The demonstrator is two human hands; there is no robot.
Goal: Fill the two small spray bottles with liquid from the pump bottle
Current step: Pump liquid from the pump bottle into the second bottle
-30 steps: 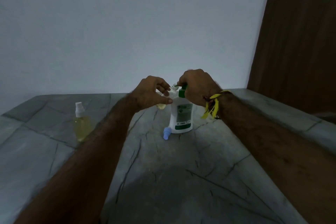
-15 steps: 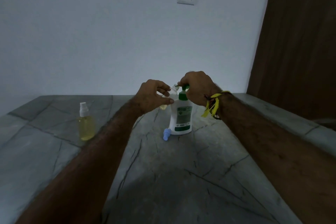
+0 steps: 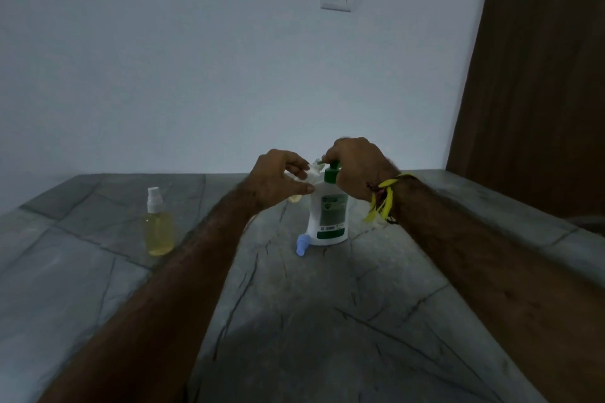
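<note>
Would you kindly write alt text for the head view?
A right hand presses the green pump of a white pump bottle while the left hand holds a small open bottle at its spout. A capped spray bottle stands left.

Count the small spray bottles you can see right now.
2. One capped spray bottle with yellowish liquid stands alone on the counter's left. The other small bottle is held in the left hand at the pump bottle spout, mostly hidden by fingers.
</note>
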